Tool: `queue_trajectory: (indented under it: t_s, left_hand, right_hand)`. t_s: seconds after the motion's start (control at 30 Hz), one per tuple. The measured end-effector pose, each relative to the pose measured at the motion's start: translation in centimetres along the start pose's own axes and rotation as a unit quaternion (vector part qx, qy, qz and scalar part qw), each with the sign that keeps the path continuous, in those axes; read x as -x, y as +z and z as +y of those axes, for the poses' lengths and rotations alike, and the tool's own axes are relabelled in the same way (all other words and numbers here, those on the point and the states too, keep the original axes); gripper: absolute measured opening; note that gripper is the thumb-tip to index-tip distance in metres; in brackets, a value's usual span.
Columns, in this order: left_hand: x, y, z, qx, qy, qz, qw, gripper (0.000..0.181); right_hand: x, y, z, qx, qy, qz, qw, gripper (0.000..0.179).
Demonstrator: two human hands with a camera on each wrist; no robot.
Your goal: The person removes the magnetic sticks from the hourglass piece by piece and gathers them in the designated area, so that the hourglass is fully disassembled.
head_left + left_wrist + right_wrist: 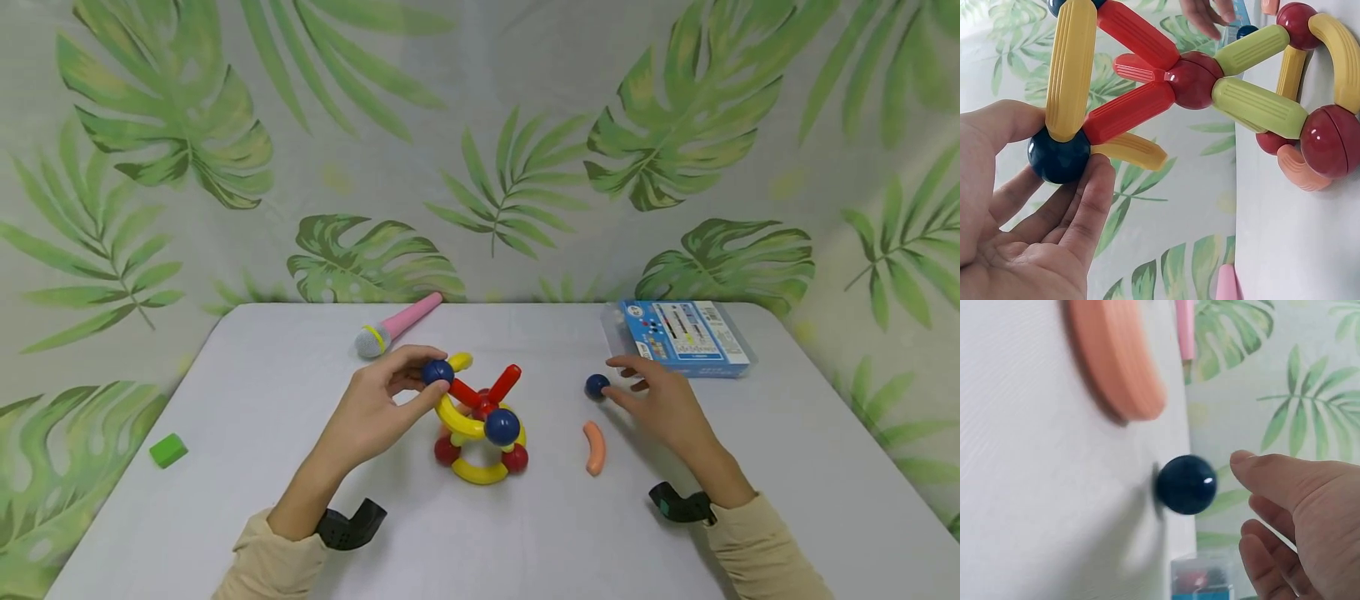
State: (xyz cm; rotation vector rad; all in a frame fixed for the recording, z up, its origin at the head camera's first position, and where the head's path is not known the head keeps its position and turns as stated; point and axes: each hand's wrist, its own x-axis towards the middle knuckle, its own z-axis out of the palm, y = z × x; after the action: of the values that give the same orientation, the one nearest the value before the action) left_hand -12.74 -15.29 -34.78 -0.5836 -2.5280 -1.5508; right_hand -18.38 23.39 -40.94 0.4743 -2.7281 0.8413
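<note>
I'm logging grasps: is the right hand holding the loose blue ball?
No, the right wrist view shows the right hand apart from the blue ball.

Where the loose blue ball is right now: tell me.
In the head view, the loose blue ball lies right of centre on the table, just beyond the curved orange piece and beside the right hand.

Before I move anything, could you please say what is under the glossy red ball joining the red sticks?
Beneath the red ball, two light-green ridged sticks show in the left wrist view; the nearer mostly covers what seems a third.
</note>
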Motion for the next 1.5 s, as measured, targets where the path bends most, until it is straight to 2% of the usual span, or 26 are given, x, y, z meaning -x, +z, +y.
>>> queue_trajectory:
  t_s: [0.17,0.3,0.43,0.57,0.77,0.97,1.07,1.27,1.4,1.5]
  left_hand:
    - [0.0,0.1,0.1,0.003,0.007,0.002,1.0,0.035]
    - [-0.2,0.1,0.0,0.001,0.011,0.004,0.9999,0.034]
    - [-0.2,0.0,0.0,0.003,0.011,0.005,0.9999,0.033]
    - [-0.1,0.0,0.1,0.006,0.009,0.006,0.9999,0.033]
    - [-0.2,0.2,0.2,0.002,0.013,0.008,0.9999,0.033]
    - [-0.3,0.4,0.2,-0.009,0.025,0.02,0.9995,0.032]
    - [-0.3,0.4,0.2,-0.011,0.024,0.021,0.9994,0.032]
    - [-0.3,0.3,0.2,-0.007,0.03,0.018,0.9994,0.033]
    - [-0.3,0.3,0.1,-0.002,0.034,0.018,0.9993,0.033]
    - [-0.3,0.3,0.0,0.005,0.034,0.016,0.9993,0.033]
  right_hand:
    - [-0.3,-0.3,-1.4,-0.015,-0.073,0.058,0.9955,0.04]
    - [-0.8,-0.3,-3.8,-0.038,-0.109,0.063,0.9913,0.039]
    - [-1.6,-0.2,-6.6,-0.073,-0.127,0.039,0.9885,0.037]
    - [-2.6,-0.1,-9.1,-0.103,-0.128,0.009,0.9864,0.032]
    - [-4.3,0.4,-11.7,-0.106,-0.143,-0.034,0.9835,0.03]
    - [-6.0,0.9,-13.9,-0.105,-0.176,-0.077,0.9756,0.03]
    - [-6.5,1.3,-14.5,-0.086,-0.191,-0.095,0.9731,0.033]
    - [-6.9,2.4,-14.6,-0.08,-0.187,-0.119,0.9717,0.033]
    - [-6.9,2.7,-14.7,-0.077,-0.191,-0.122,0.971,0.031]
    - [-6.8,2.7,-14.7,-0.071,-0.199,-0.11,0.9712,0.029]
